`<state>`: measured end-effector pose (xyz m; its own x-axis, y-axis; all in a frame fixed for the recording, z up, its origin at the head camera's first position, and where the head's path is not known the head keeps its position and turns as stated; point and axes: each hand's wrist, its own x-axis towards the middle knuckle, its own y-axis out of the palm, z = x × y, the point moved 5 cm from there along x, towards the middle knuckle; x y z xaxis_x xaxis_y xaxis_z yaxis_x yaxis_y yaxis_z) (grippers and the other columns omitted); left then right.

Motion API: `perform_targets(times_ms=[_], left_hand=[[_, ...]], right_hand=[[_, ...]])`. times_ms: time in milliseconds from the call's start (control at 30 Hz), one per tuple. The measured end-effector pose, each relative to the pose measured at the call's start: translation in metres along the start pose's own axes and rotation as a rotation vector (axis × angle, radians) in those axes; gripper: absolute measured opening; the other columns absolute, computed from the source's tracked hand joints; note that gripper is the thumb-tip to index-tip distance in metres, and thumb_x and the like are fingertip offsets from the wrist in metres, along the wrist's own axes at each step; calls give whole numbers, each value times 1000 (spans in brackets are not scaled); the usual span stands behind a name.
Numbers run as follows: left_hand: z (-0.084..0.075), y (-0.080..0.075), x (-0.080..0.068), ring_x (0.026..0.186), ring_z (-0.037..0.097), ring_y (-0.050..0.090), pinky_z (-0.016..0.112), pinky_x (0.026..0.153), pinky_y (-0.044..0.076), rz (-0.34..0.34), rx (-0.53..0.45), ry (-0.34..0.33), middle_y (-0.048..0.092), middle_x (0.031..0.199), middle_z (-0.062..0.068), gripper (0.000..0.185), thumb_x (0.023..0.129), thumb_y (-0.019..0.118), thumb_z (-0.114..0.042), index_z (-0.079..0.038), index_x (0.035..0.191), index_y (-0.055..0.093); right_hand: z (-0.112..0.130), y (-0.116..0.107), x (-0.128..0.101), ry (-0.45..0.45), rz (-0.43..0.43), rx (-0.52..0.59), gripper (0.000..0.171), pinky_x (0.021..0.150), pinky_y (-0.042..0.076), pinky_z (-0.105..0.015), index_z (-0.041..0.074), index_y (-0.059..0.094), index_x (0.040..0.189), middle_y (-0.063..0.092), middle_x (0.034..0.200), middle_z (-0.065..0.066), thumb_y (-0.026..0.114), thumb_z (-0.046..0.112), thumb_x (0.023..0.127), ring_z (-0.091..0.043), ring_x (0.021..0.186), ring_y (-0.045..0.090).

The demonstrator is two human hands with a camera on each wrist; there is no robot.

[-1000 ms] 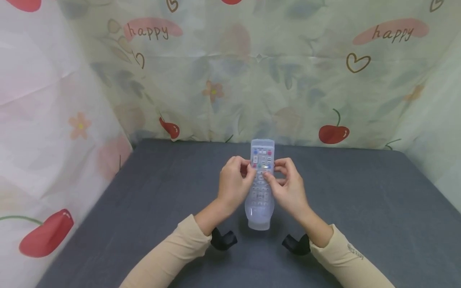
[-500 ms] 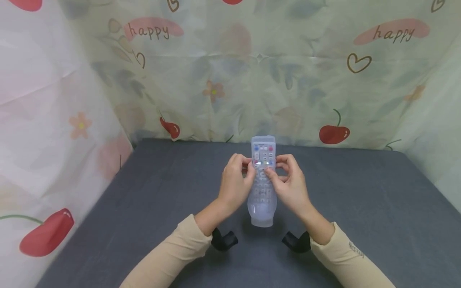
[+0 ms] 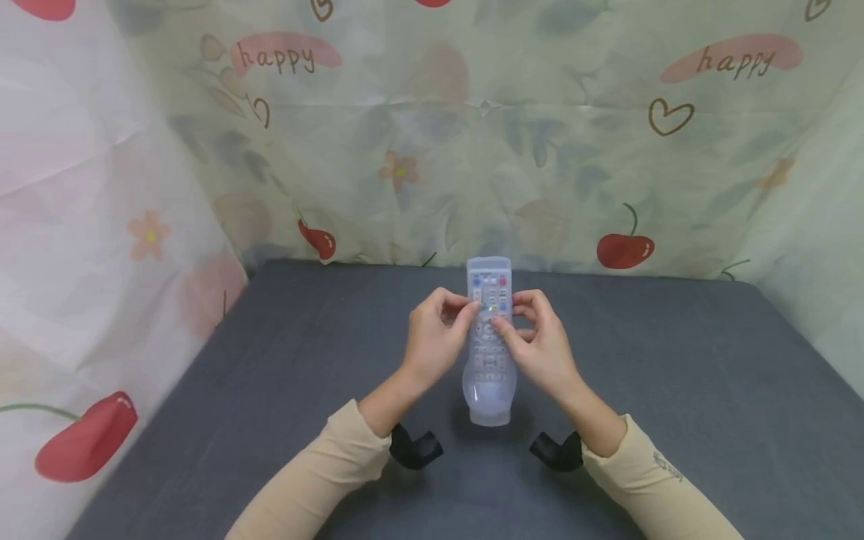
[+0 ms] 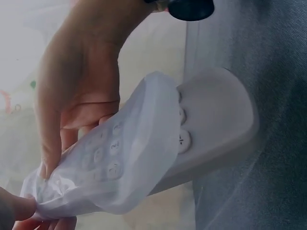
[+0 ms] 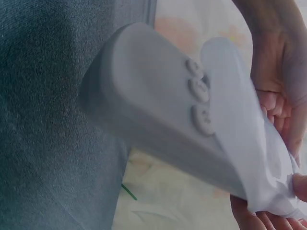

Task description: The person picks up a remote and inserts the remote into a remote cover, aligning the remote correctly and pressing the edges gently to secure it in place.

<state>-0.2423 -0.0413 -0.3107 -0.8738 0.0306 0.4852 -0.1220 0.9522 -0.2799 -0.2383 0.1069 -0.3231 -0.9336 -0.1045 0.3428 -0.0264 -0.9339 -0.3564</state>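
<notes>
A pale grey remote control [image 3: 490, 418] is held up over the table, long side pointing away from me. Around its upper part sits a translucent soft cover [image 3: 487, 391], flaring wide near the bottom, where the bare end of the remote sticks out. My left hand [image 3: 432, 334] pinches the left edge between thumb and fingers, thumb on the front. On the right edge my right hand [image 3: 542, 341] grips likewise, thumb over the buttons. In the left wrist view the loose mouth of the cover [image 4: 144, 148] stands away from the remote; fingers behind it are partly hidden.
The dark grey table [image 3: 324, 337] spreads beneath both hands. Behind it hangs a patterned cloth [image 3: 486, 150] with cherries and hearts, and another cloth [image 3: 88, 225] closes the left side. Black wrist mounts [image 3: 416, 450] jut inward below each cuff.
The remote in its cover has risen slightly, then shifted a little left. My left thumb has moved up and further onto its face; my right hand keeps nearly the same hold.
</notes>
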Motion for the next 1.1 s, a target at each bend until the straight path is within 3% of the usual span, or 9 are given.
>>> perform_targets(times_ms=[133, 233, 367, 500, 700, 900, 1100], left_hand=[[1, -3, 3, 83, 30, 68, 29, 68, 57, -1, -74, -28, 66, 91, 22, 16, 86, 66, -7, 7, 91, 60], [1, -6, 5, 81, 32, 68, 28, 65, 57, 4, -122, -53, 65, 92, 23, 17, 86, 66, -6, 8, 92, 59], [1, -7, 5, 81, 32, 68, 27, 65, 57, 10, -148, -87, 66, 94, 24, 18, 85, 66, -6, 7, 95, 59], [3, -4, 4, 85, 31, 67, 29, 69, 57, 23, -159, -105, 66, 98, 24, 22, 86, 66, -7, 7, 101, 58], [4, 2, 2, 93, 29, 66, 36, 80, 55, 81, -142, -97, 67, 106, 20, 34, 87, 66, -12, 3, 116, 60], [5, 6, 0, 91, 28, 67, 30, 78, 56, 99, -168, -91, 68, 103, 20, 39, 86, 66, -11, 2, 122, 58], [4, 6, -2, 85, 30, 67, 31, 72, 56, 83, -163, -62, 68, 99, 22, 40, 87, 64, -9, 3, 124, 57]], right_hand=[[2, -1, 1, -19, 37, -2, 36, 73, 57, -33, -4, 42, 118, 55, 109, -22, 60, 7, 90, -35, 86, 68], [4, -4, 2, -34, 50, -8, 38, 75, 56, -26, -2, 43, 122, 56, 114, -21, 60, 9, 90, -27, 96, 64], [3, -11, 3, -33, 14, 24, 34, 74, 56, -26, -1, 48, 123, 59, 114, -20, 57, 10, 92, -8, 89, 64], [5, -16, 4, -41, -31, 52, 28, 70, 58, -32, -5, 56, 115, 62, 109, -23, 57, 11, 92, 6, 76, 64], [6, -18, 4, -34, -96, 73, 21, 64, 58, -31, -7, 62, 104, 64, 103, -24, 61, 7, 89, 5, 69, 64], [4, -20, 6, 11, -98, 56, 23, 62, 56, -23, -7, 66, 103, 66, 101, -26, 61, 11, 90, 4, 68, 64], [7, -22, 8, -16, -41, -106, 18, 61, 55, -18, -6, 68, 96, 68, 87, -22, 60, 9, 90, -2, 64, 62]])
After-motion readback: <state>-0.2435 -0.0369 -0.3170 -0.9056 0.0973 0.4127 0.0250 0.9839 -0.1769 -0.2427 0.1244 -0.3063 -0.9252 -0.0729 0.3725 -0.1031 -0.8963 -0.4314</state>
